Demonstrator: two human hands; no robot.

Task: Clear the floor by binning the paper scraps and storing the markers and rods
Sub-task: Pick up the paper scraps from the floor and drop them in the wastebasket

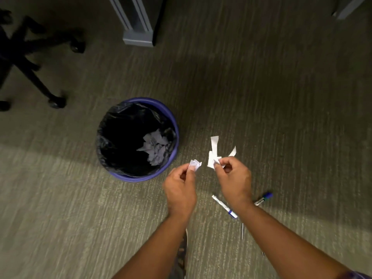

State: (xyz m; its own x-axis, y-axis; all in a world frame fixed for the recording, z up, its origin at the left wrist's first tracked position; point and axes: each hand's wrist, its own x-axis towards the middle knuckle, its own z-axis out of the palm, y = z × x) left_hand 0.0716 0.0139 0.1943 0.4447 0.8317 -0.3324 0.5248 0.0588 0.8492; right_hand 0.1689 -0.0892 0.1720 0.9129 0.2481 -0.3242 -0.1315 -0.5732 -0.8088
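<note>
Holding paper scraps beside the bin

Pinching a small crumpled ball of white paper [195, 164] between thumb and fingertips, my left hand [179, 191] hangs just right of the round purple bin [174, 125]. My right hand [234, 181] is pressed shut on a bunch of torn white paper strips [213, 152], which fan up and outward from my fingers. The two hands are near each other but apart, both above the carpet.

Below my right wrist, a white marker with a blue band [223, 206] lies on the striped beige carpet floor [281, 127], and a marker with a blue cap [264, 198] pokes out from behind my forearm. A thin pale rod [242, 231] lies just beyond them, toward me.

The bin is lined with a black plastic bag [120, 125], and crumpled pale paper [155, 147] sits inside at its right side. Farther off, a black wheeled chair base [30, 63] stands at the upper left, and a grey furniture leg [138, 23] at the top.
</note>
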